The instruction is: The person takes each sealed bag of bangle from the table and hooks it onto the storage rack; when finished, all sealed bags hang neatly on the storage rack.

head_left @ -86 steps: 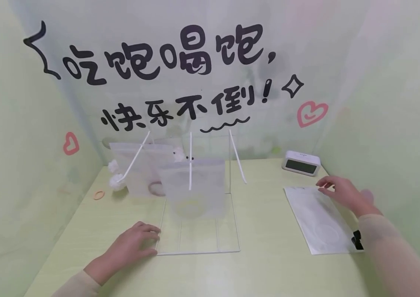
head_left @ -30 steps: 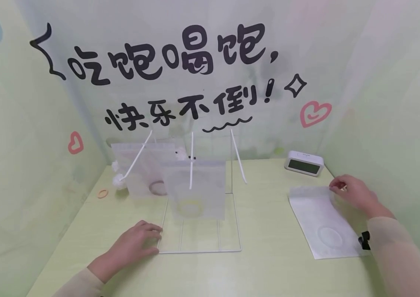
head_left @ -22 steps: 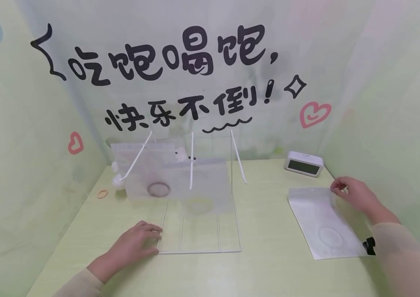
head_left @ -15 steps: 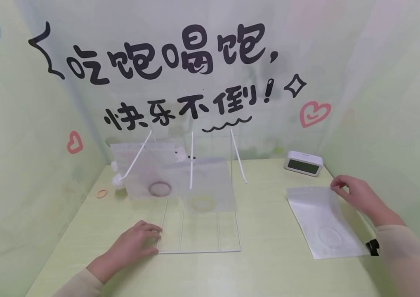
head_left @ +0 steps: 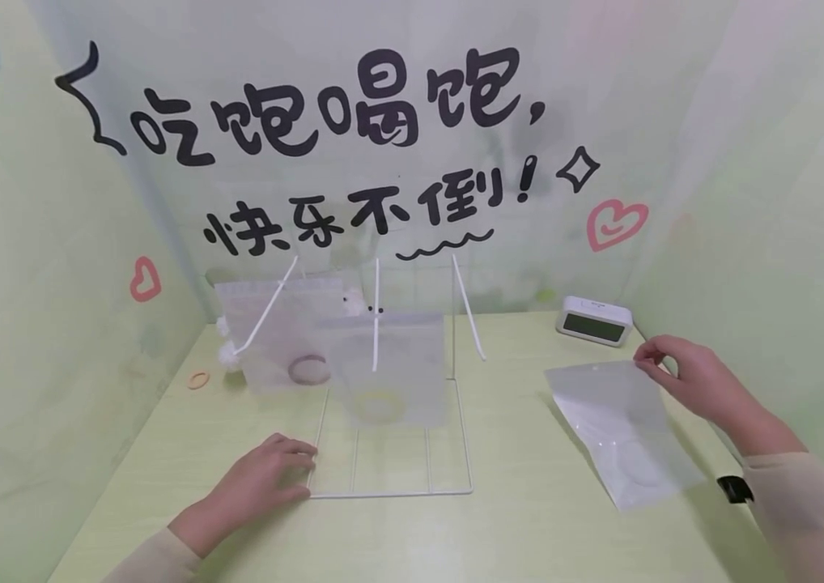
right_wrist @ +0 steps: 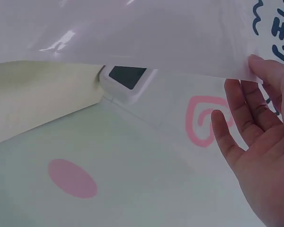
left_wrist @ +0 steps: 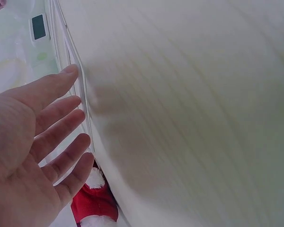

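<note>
My right hand (head_left: 696,397) pinches the top corner of a translucent plastic bag (head_left: 605,413), thumb against fingers. A faint pale ring shows through the bag's lower part. In the right wrist view the bag (right_wrist: 132,35) stretches away from the fingertips. My left hand (head_left: 259,478) touches the left side of a white wire rack's base (head_left: 390,495); its fingers look nearly straight in the left wrist view. From the rack's left prong hangs a bag (head_left: 266,324) with a dark ring, and from the middle prong a bag (head_left: 397,356) with a yellow ring. The right prong (head_left: 468,308) bears nothing.
A white digital clock (head_left: 592,321) stands at the back right. An orange ring (head_left: 198,380) lies on the table at left, near a fluffy white thing (head_left: 228,355) behind the rack. Printed fabric walls (head_left: 769,243) enclose the table on three sides.
My right hand, earlier at the bag's top corner on the table, has raised the bag's upper end and drawn it left. The hanging bags sway. The left hand stays put.
</note>
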### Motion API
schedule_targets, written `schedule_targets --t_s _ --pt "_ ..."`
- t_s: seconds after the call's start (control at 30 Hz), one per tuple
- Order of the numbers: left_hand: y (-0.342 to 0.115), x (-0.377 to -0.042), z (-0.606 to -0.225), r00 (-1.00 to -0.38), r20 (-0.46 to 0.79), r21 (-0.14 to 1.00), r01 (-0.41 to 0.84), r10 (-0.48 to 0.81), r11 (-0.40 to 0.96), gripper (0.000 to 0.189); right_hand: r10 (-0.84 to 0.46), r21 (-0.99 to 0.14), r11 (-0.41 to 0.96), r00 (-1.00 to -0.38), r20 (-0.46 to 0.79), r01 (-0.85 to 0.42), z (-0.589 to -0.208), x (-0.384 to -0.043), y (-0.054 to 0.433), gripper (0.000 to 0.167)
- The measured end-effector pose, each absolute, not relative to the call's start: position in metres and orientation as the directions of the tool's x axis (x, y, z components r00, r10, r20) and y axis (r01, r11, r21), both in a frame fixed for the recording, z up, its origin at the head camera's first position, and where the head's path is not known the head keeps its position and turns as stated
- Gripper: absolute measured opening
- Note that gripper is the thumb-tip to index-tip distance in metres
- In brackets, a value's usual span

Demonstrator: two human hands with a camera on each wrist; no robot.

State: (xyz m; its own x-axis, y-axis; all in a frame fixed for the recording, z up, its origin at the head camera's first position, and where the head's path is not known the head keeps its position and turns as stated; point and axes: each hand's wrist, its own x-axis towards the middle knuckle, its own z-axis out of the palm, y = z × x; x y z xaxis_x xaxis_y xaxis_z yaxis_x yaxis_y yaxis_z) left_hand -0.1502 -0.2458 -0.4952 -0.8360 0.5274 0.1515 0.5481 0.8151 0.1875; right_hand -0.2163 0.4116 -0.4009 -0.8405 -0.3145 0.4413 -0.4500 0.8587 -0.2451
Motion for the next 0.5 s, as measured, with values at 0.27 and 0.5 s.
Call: schedule_targets --t_s 0.27,0.5 --pt "-0.245 -0.150 -0.495 -0.840 0.138 0.178 0.542 0.524 0.821 0.032 -0.358 -0.230 0.803 -0.754 0.551 -0.549 -0.382 -0.202 0.387 0.031" --pt "-0.244 -0.151 -0.495 -0.841 0.141 0.174 0.540 0.522 0.823 0.032 -0.398 -0.209 0.749 -0.678 0.618 -0.629 -0.359 -0.189 0.360 0.038"
